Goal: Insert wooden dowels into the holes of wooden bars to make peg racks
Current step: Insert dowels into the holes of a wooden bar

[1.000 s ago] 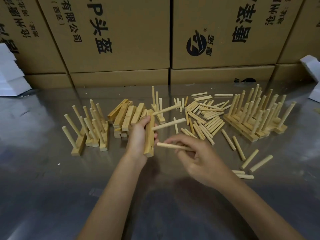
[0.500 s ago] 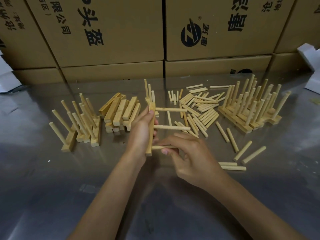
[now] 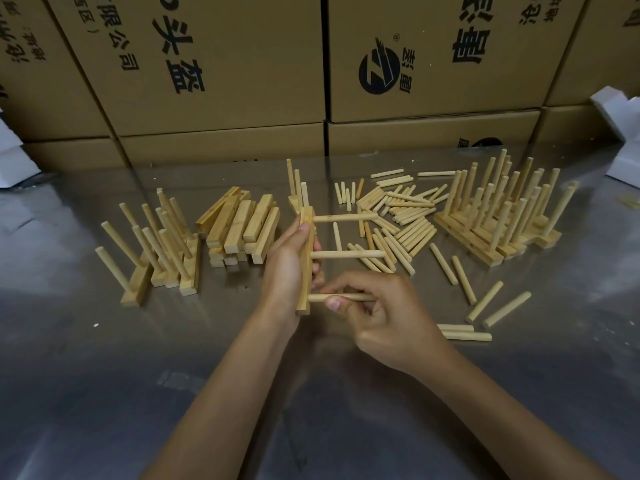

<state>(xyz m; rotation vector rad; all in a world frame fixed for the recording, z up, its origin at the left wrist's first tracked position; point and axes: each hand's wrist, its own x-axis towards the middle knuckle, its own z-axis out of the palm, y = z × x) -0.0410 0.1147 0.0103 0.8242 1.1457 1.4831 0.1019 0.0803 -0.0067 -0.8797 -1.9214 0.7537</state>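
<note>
Since the earlier frame, the third pale round wooden dowel (image 3: 341,297) has reached the lower hole of the light rectangular wooden bar (image 3: 306,261). The right hand (image 3: 384,315) pinches this dowel; the left hand (image 3: 289,268) has its grip closed around the upright bar, above the shiny grey counter (image 3: 104,358). Loose dowels (image 3: 398,216) lie at 1 o'clock.

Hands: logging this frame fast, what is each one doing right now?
Left hand: grips the wooden bar, held upright.
Right hand: pinches the lowest dowel at the bar's bottom hole.
</note>
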